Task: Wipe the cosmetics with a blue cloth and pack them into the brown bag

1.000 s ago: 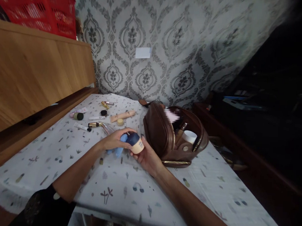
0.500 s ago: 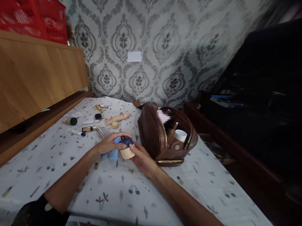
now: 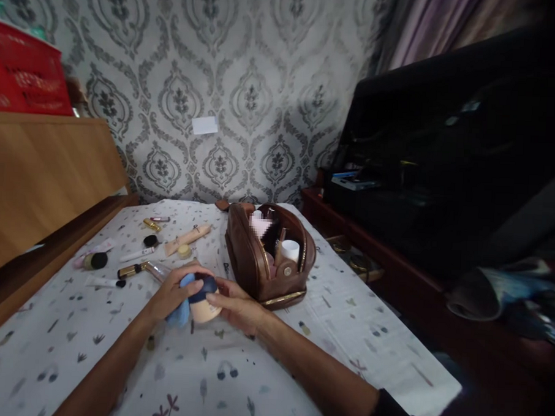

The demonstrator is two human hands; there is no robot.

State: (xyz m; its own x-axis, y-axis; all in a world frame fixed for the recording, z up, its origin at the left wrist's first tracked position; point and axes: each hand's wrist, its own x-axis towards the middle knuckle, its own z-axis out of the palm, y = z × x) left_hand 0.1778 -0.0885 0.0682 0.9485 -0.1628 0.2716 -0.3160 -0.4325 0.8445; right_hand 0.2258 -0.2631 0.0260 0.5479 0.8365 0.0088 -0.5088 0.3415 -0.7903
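A small jar (image 3: 205,311) with a peach body and dark blue lid is held between both hands over the table. My left hand (image 3: 175,292) is closed round the lid side and pinches a light blue cloth (image 3: 179,313) against it. From the right, my right hand (image 3: 236,305) grips the jar's body, its thumb on the front. Just behind my right hand stands a brown leather toiletry bag (image 3: 247,262), unzipped, with a white-capped jar (image 3: 290,250) and other items inside. Beyond my left hand lie a peach tube (image 3: 187,239) and a small yellowish pot (image 3: 184,251).
Several cosmetics lie at the left of the patterned tablecloth (image 3: 252,366), among them a gold-and-black tube (image 3: 130,270), a green-and-black brush (image 3: 95,261) and a white tube (image 3: 104,282). A wooden headboard (image 3: 49,179) borders the left; a large black screen (image 3: 427,159) rises at the right.
The camera view has turned to the right and up, so everything sits further left and lower. Both hands still hold the jar and cloth, with the jar turned slightly.
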